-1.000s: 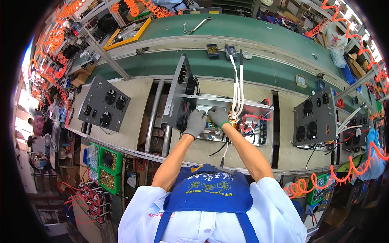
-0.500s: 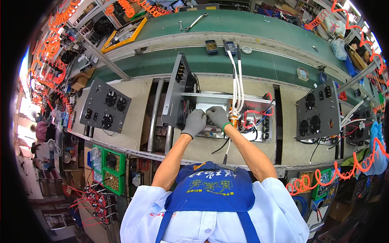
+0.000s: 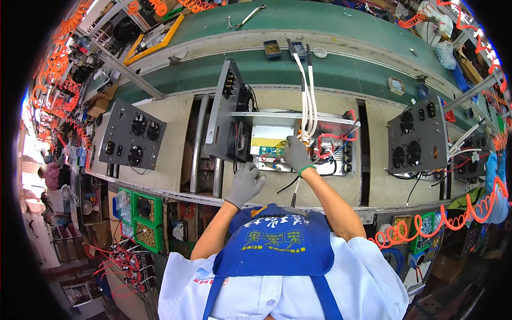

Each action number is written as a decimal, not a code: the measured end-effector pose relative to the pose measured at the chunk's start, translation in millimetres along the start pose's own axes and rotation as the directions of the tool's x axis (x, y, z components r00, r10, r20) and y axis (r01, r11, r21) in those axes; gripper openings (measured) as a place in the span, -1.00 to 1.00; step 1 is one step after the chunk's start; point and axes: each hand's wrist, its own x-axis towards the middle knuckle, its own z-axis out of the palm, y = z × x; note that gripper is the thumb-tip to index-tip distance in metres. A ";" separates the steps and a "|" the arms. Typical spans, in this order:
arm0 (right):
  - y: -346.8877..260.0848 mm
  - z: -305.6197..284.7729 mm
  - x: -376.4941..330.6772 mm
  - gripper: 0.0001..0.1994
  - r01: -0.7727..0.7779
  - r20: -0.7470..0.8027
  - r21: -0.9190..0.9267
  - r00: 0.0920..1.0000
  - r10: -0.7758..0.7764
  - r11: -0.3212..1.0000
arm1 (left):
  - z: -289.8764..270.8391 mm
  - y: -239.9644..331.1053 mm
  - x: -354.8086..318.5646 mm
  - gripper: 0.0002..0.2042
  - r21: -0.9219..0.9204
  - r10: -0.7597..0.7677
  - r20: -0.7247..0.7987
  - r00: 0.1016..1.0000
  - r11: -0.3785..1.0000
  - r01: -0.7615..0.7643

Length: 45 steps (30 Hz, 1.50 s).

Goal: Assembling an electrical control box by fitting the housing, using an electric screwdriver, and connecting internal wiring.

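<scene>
My right hand (image 3: 297, 154), in a grey glove, is inside the open metal chassis (image 3: 277, 169). Its fingers are closed beside a green circuit board (image 3: 268, 151) and a copper-coloured coil; whatever they grip is hidden. Nearer to me, my gloved left hand (image 3: 246, 185) hovers in front of the chassis's left end, its fingers loosely apart with nothing visible in them. A dark grey panel (image 3: 221, 114) with fans on its inner side stands upright at that end. Thick white cables (image 3: 305, 101) rise from the coil toward the back, and red wires (image 3: 322, 145) loop at the right.
Similar fan panels stand at left (image 3: 133, 136) and right (image 3: 417, 136). Metal rollers (image 3: 200, 144) lie between work boards. Small parts boxes (image 3: 272, 49) sit on the green bench behind, with a wrench (image 3: 250, 16). Green bins (image 3: 148, 237) of hardware hang below left; a red coiled hose (image 3: 442, 229) hangs at right.
My left hand has drawn back out of the chassis toward me, and its fingers have loosened. The right hand stays in the chassis, shifted slightly. The circuit board now shows.
</scene>
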 end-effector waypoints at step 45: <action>0.3 -10.3 -0.2 -0.78 -0.240 0.381 0.531 0.924 0.024 0.813 | 33.7 -37.7 116.7 -0.73 -0.264 -0.319 0.418 0.851 0.853 0.449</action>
